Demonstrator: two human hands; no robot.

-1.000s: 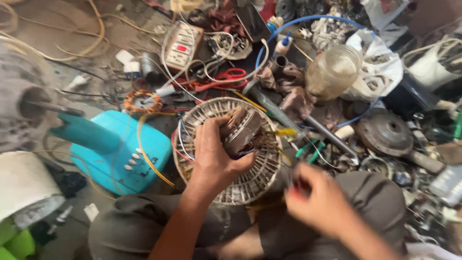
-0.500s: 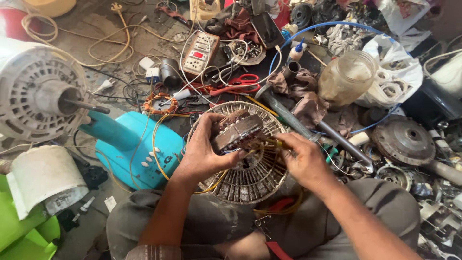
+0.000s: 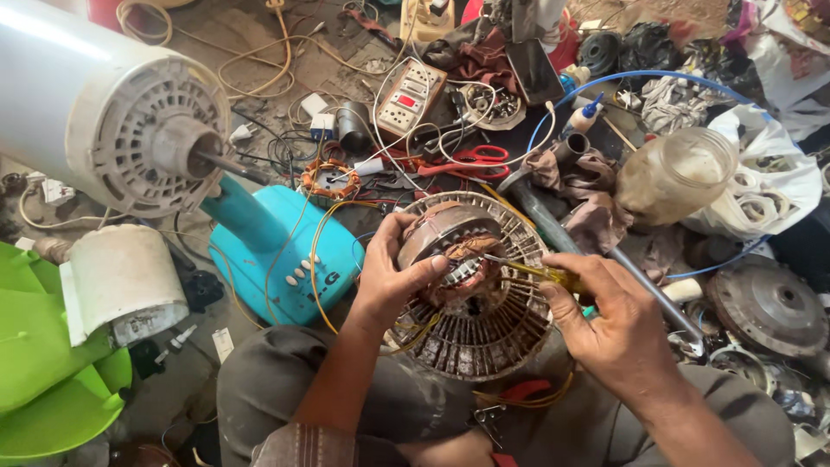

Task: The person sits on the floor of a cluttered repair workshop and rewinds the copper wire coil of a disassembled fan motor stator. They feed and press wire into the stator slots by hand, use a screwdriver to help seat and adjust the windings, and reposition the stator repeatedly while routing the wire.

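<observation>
- your left hand (image 3: 389,281) still wraps tight around the fan motor (image 3: 458,259), which sits in the round metal grille (image 3: 484,337) on your lap.
- your right hand (image 3: 618,324) has come in, pinching a yellow screwdriver (image 3: 532,270), its tip now on the motor.

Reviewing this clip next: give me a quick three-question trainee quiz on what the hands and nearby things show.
1. True or false: the left hand grips the motor core sitting in the round ribbed housing.
2. Which tool does the right hand hold against the core? A) red scissors B) yellow-handled screwdriver C) pliers
3. Fill in: the turquoise fan base lies to the ____ of the housing in the picture.

Key: 1 true; 2 B; 3 left. The red scissors lie untouched on the floor beyond the housing.
</observation>
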